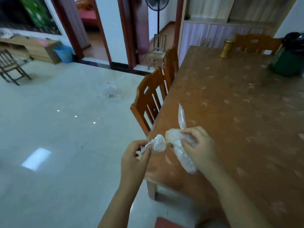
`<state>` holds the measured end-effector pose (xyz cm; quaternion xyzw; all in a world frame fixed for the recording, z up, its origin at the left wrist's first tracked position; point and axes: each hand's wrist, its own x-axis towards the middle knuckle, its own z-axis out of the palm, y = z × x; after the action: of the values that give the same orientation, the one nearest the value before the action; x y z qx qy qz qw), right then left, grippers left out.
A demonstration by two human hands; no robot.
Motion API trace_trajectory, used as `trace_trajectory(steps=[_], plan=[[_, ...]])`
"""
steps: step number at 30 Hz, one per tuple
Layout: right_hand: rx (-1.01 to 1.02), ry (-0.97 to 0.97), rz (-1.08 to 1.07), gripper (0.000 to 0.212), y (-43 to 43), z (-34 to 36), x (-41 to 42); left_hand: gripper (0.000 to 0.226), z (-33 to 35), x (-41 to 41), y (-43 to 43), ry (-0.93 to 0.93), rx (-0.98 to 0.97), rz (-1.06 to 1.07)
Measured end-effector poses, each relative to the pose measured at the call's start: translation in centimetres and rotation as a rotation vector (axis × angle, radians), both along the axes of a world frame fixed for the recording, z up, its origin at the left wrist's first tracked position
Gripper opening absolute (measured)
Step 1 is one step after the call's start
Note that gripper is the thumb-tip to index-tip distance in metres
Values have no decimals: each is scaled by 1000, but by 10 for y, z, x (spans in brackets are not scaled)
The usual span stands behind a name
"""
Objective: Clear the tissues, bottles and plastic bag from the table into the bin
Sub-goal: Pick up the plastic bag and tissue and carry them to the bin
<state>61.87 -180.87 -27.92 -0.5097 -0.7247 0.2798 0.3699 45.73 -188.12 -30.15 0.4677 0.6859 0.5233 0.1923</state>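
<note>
- Left hand (136,155) pinches a crumpled tissue (158,143) between thumb and fingertips, right at the table (238,112) edge near its corner.
- Right hand (199,146) is closed around a clear plastic bag (179,150), bunched up over the table, with a twisted end sticking up behind the hand.
- Tissue and bag sit just beside each other, nearly touching.
- Green bin (287,63) with black liner stands on the table's far right, well apart from the hands.
- Gold can (226,48) sits at the far end.
</note>
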Motion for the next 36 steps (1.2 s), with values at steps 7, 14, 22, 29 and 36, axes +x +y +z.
trace_trajectory(steps=[7, 14, 22, 29, 36], plan=[[-14, 80, 136, 20, -41, -1, -148, 18, -2, -136, -74, -84, -24, 128], [-24, 106, 295, 26, -62, -7, -265, 16, -6, -236, -118, -122, -31, 292], [-23, 92, 376, 25, -19, -12, -353, 20, -13, -309, -76, -184, -26, 356], [-6, 145, 335, 25, 83, -10, -433, 19, 2, -397, 29, -104, -62, 283], [18, 157, 241, 24, 183, 3, -489, 10, 17, -468, 138, -110, -32, 242]])
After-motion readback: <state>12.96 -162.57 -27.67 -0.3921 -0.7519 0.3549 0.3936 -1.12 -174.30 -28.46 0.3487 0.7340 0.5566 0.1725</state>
